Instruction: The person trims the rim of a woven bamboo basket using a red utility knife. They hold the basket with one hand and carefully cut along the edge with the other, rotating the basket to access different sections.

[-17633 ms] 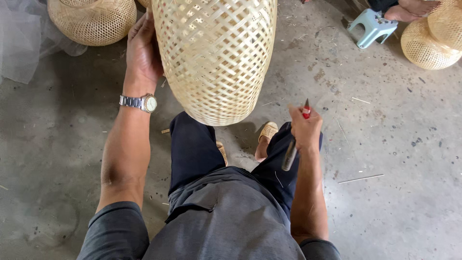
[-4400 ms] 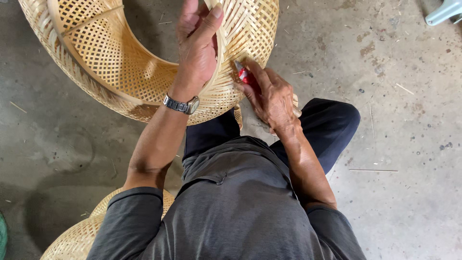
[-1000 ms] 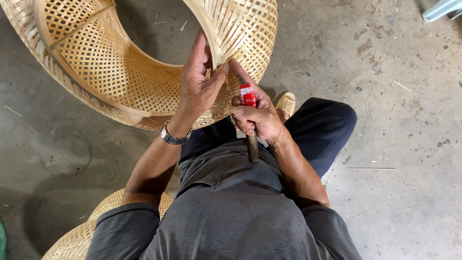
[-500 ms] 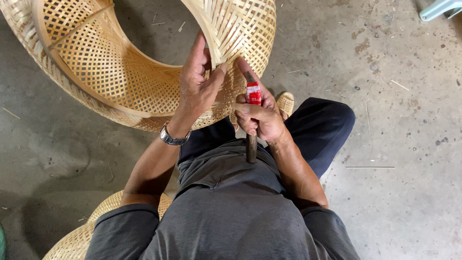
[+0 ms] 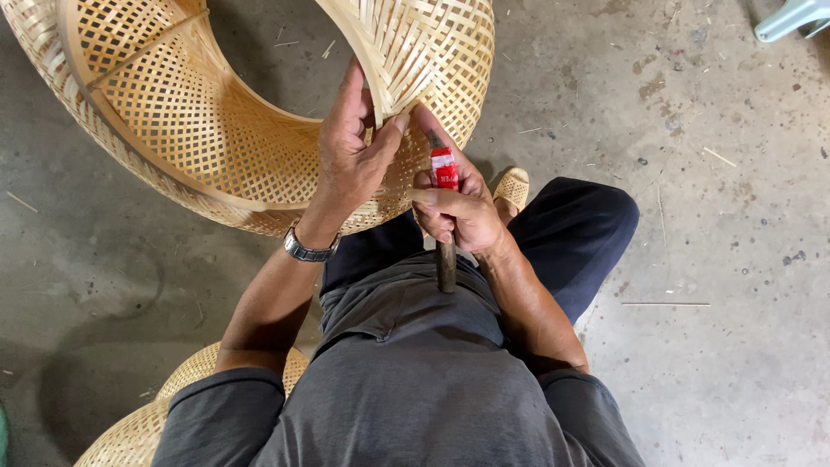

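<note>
One large woven bamboo basket (image 5: 216, 130) fills the upper left of the view, tipped on its side on the concrete floor (image 5: 709, 216) so that its open mouth faces up toward the camera; its long axis runs roughly from upper left to lower right, and its near rim rests against the person's knees. The left hand (image 5: 350, 160) grips that rim at its near edge: the fingers lie inside the opening, pointing away from the body, while the thumb presses on the outside weave, so the rim strip sits pinched between them. Just to the right, touching the same stretch of rim, the right hand (image 5: 458, 207) is closed in a fist around a knife (image 5: 445, 225). Its dark handle sticks out below the fist toward the person's belly, a red band shows above the knuckles, and the blade end points up and away into the weave beside the left thumb; the tool's long axis is nearly vertical in the picture. The right index finger stretches along the tool toward the rim.

Compared with half a second ago, both hands hold the same places and the tool sits at the same angle; the basket has barely shifted. A second woven basket (image 5: 147, 424) lies at the lower left by the person's left elbow, and a wristwatch (image 5: 309, 249) circles the left wrist.
</note>
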